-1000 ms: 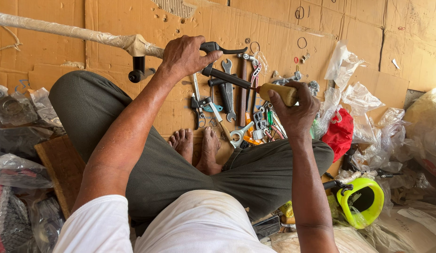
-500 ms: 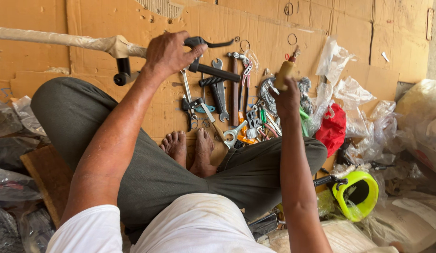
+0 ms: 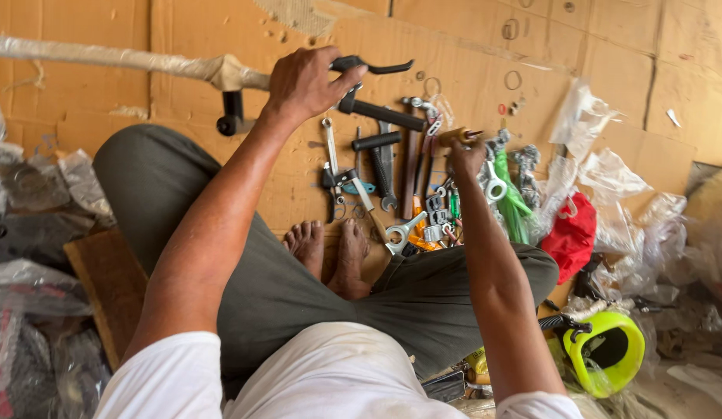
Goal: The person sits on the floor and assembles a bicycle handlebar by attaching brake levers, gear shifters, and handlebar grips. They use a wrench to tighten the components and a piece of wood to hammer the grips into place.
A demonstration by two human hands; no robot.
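I sit cross-legged on flattened cardboard (image 3: 221,31). My left hand (image 3: 305,81) grips a bicycle handlebar (image 3: 128,60) wrapped in pale plastic, right at its black brake lever (image 3: 376,67). A black stem clamp (image 3: 232,112) hangs under the bar. My right hand (image 3: 465,155) holds a wooden-handled tool (image 3: 458,135) over a spread of tools: wrenches (image 3: 386,174), a ring spanner (image 3: 403,231) and pliers. The tool's working end is hidden by my fingers.
Crumpled clear plastic bags (image 3: 601,171) and a red cloth bag (image 3: 570,237) lie at the right. A neon yellow part (image 3: 605,353) sits by my right knee. Plastic-wrapped parts (image 3: 27,326) and a wooden board (image 3: 105,287) are at my left. Small rings (image 3: 513,79) lie on the cardboard.
My right hand has lowered with the wooden-handled tool toward the tool pile. My left hand keeps its hold on the handlebar at the brake lever.
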